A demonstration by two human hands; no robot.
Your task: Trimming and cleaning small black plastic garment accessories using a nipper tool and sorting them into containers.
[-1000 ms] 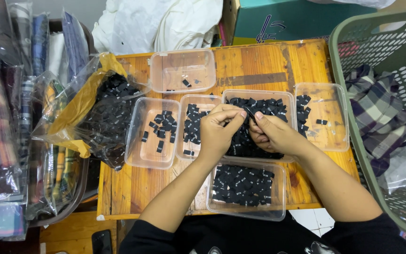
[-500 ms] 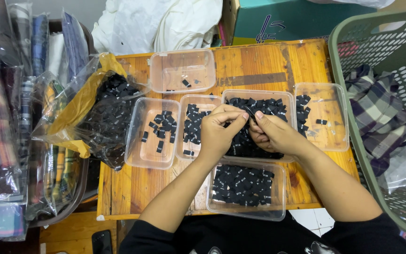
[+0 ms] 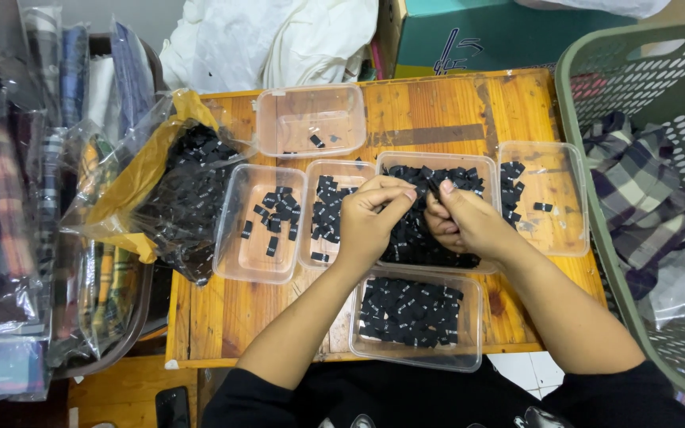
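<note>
Both hands meet over a clear plastic tray (image 3: 406,160) heaped with small black tags in the middle of the wooden table (image 3: 438,111). My left hand (image 3: 374,218) is curled, its thumb and fingers pinching a small black tag (image 3: 430,190) at the fingertips. Facing it, my right hand (image 3: 461,220) pinches the same tag from the other side. Close to my body sits another clear tray (image 3: 469,361) packed with black tags. Two trays (image 3: 239,261) to the left hold fewer tags.
A clear bag (image 3: 192,190) with yellow lining, full of black tags, lies at the table's left edge. A nearly bare tray (image 3: 311,119) stands at the back, another (image 3: 552,210) at the right. A green laundry basket (image 3: 596,103) with plaid cloth fills the right; bagged fabrics pile on the left.
</note>
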